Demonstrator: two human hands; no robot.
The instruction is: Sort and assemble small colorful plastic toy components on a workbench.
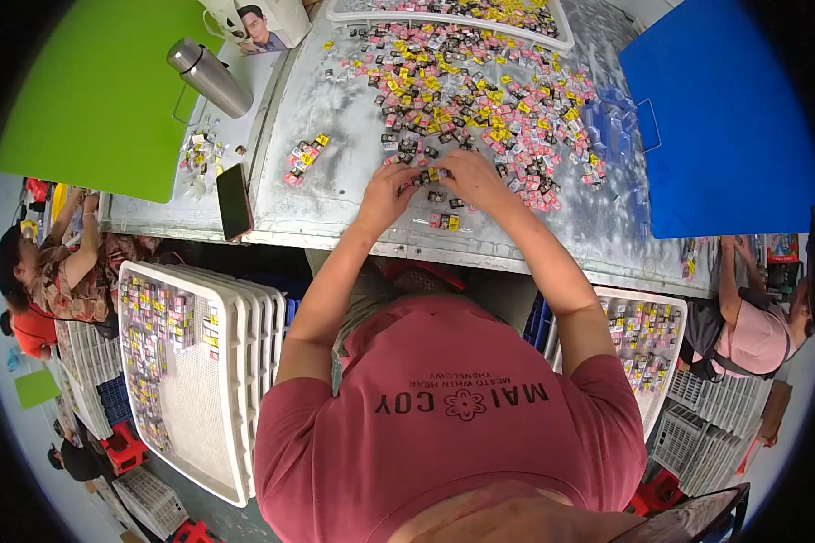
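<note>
A short row of tiny printed boxes (430,176), black and yellow, lies between my hands near the table's front edge. My left hand (391,192) grips the left end of the row with fingers bent. From the right, my right hand (474,179) closes its fingers on the other end. Just below them rests a joined row of pink, black and yellow boxes (445,222). A similar small block of boxes (306,158) lies to the left. Beyond my hands spreads a wide heap of loose tiny boxes (462,90) in pink, black, yellow and white.
A white tray (566,42) of boxes sits at the far edge. Stacked trays flank me, left (199,398) and right (666,357). A steel flask (213,80) and phone (234,201) are left. Green (91,100) and blue (729,118) panels stand at the sides; other people work beyond.
</note>
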